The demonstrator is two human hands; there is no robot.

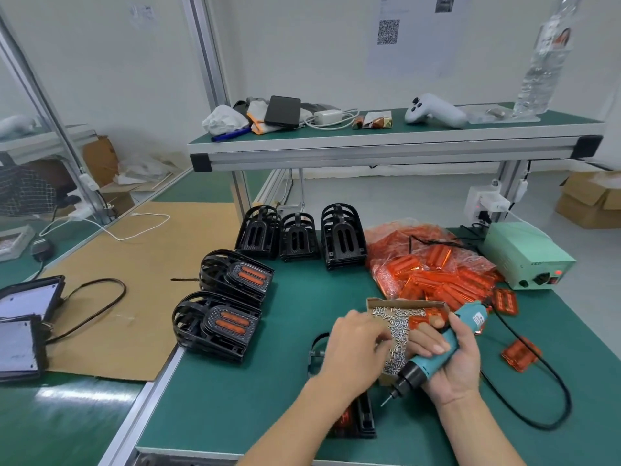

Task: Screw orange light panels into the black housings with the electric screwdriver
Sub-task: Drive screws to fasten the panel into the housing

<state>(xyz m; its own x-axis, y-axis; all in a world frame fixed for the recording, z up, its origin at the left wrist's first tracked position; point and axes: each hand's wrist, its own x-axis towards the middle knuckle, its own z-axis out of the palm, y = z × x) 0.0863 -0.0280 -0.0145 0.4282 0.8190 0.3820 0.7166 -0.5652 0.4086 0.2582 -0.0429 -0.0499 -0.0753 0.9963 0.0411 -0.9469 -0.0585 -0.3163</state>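
- Green desk (pixel 235 381) under a raised shelf (pixel 386 142) against a white wall.
- Right hand (pixel 450 361) lies palm up, fingers curled round the teal screwdriver (pixel 440 351); its bit points down and toward the person, its cord (pixel 537 381) loops off to the right.
- Left hand (pixel 356 348) is palm down just left of that grip, fingertips bent into the cardboard box of screws (pixel 396 327); whether they pinch a screw cannot be told.
- Black housing (pixel 363 418) with an orange part lies under the left forearm, mostly hidden.
- Beyond the hands: a bag of orange panels (pixel 433 264), with loose panels (pixel 521 354) to the right.
- Far left of the hands: two stacks of finished housings (pixel 228 297); behind them, three stacks of empty housings (pixel 299 237).
- Far right: a pale green power unit (pixel 527 257).
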